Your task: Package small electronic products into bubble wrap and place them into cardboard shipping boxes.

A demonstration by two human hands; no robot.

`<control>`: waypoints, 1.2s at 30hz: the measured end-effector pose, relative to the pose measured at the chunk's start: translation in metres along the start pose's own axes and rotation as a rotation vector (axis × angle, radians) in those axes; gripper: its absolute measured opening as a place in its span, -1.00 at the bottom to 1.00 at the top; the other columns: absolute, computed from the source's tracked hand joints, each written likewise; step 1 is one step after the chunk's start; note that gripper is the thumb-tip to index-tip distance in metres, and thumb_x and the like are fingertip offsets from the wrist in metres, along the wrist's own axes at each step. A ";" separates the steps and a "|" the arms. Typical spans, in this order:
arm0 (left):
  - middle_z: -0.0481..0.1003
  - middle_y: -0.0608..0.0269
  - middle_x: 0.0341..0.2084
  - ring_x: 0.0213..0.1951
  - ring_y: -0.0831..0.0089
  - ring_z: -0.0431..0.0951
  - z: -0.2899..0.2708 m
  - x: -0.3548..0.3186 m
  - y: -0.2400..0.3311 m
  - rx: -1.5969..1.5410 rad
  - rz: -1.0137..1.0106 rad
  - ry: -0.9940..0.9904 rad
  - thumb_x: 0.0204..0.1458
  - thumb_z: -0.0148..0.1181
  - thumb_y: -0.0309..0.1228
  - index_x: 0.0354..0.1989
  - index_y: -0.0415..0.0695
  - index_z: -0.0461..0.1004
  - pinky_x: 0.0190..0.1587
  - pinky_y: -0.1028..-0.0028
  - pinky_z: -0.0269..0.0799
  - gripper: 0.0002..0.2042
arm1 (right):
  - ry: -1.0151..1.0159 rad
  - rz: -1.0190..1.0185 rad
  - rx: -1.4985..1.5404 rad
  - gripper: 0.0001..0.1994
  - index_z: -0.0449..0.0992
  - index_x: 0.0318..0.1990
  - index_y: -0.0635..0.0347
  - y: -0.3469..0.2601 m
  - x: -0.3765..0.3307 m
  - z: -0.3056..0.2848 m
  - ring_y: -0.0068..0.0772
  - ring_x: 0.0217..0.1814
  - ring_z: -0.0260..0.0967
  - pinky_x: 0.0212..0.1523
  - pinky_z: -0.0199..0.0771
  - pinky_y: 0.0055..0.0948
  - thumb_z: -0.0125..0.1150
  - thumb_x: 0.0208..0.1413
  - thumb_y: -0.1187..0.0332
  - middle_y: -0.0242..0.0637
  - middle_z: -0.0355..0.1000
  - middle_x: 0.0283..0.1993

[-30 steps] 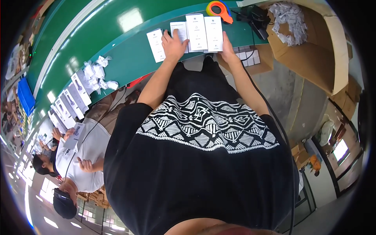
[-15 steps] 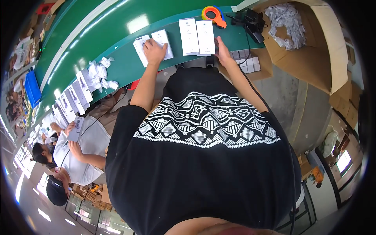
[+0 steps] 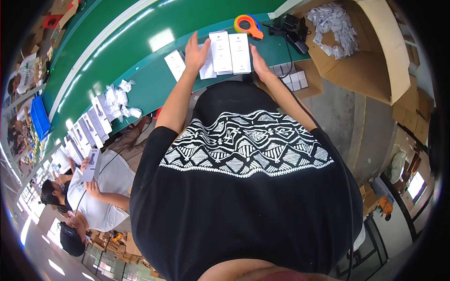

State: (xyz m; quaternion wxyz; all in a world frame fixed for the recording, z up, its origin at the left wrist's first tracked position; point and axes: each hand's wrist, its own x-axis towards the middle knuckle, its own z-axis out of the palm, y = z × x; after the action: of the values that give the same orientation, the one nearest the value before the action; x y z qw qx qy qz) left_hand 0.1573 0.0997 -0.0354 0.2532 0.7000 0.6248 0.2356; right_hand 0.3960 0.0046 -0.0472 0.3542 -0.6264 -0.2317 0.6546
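Two stacks of slim white boxes, a left stack [image 3: 219,52] and a right stack [image 3: 240,55], stand side by side at the near edge of the green workbench [image 3: 145,77]. My left hand [image 3: 196,55] is upright with fingers stretched out, next to another white box [image 3: 206,68] beside the left stack and partly covering it. My right hand [image 3: 258,63] lies along the right stack's outer side, fingers straight; whether it touches is hard to tell. Neither hand grips anything. A single white box [image 3: 175,64] lies tilted, left of my left hand.
Behind the stacks lie an orange tape dispenser [image 3: 248,25] and black adapters with cables [image 3: 295,35]. A large carton [image 3: 375,65] with plastic-wrapped pieces stands at right, near a carton of small boxes [image 3: 295,80]. Wrapped pieces [image 3: 119,98] lie leftward; a co-worker [image 3: 108,187] holds a box.
My left hand has moved right, away from the tilted box, and the box it was on now lies against the left stack. My right hand stays beside the right stack.
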 end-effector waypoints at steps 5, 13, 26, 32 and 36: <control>0.42 -0.16 0.10 0.09 -0.15 0.45 0.021 0.024 0.025 -0.020 0.138 -0.118 0.15 0.13 -0.02 0.21 -0.19 0.34 0.17 0.18 0.34 -0.42 | 0.059 -0.132 -0.311 -0.35 0.01 0.42 0.26 -0.005 -0.001 0.033 -0.08 0.48 0.01 0.42 0.01 -0.25 -0.20 0.36 -0.03 -0.02 0.08 0.45; 0.43 -0.15 0.06 0.21 -0.04 0.34 -0.009 0.022 0.026 0.124 -0.113 -0.452 0.15 0.13 -0.03 0.24 -0.04 0.35 0.22 0.20 0.29 -0.46 | 0.082 -0.165 -0.176 -0.37 0.00 0.42 0.27 0.026 0.008 0.059 0.02 0.49 -0.04 0.41 0.02 -0.21 -0.17 0.36 0.04 0.03 0.04 0.44; 0.35 -0.34 0.15 0.21 -0.15 0.34 0.030 -0.025 -0.036 -0.214 -0.641 -0.275 0.27 -0.23 0.16 0.27 -0.46 0.13 0.27 0.16 0.19 -0.22 | 0.150 0.147 0.124 -0.32 0.40 0.18 0.34 0.026 0.025 0.020 -0.17 0.21 0.36 0.24 0.26 -0.25 -0.50 0.41 -0.09 -0.05 0.43 0.17; 0.34 -0.17 0.16 0.11 0.18 0.47 -0.015 -0.073 -0.018 -0.517 -0.732 -0.273 0.31 -0.19 0.06 0.25 -0.48 0.11 0.14 0.33 0.37 -0.29 | 0.103 0.205 -0.096 -0.38 0.43 0.17 0.26 0.036 -0.006 0.050 -0.25 0.14 0.42 0.18 0.31 -0.30 -0.44 0.41 -0.06 -0.12 0.48 0.11; 0.36 -0.23 0.14 0.18 0.05 0.39 -0.045 -0.130 -0.011 -0.388 -0.809 -0.176 0.31 -0.21 0.04 0.31 -0.44 0.06 0.26 0.30 0.20 -0.30 | -0.004 0.269 0.194 -0.43 0.45 0.17 0.19 0.051 -0.060 0.058 -0.33 0.15 0.41 0.18 0.32 -0.33 -0.38 0.41 -0.03 -0.19 0.47 0.15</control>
State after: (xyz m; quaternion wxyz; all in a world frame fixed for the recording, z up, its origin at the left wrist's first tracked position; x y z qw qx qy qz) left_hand 0.1058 -0.0260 -0.0098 0.5034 0.3567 0.7684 0.1703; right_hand 0.3275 -0.0656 -0.0395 0.3216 -0.6134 -0.0821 0.7167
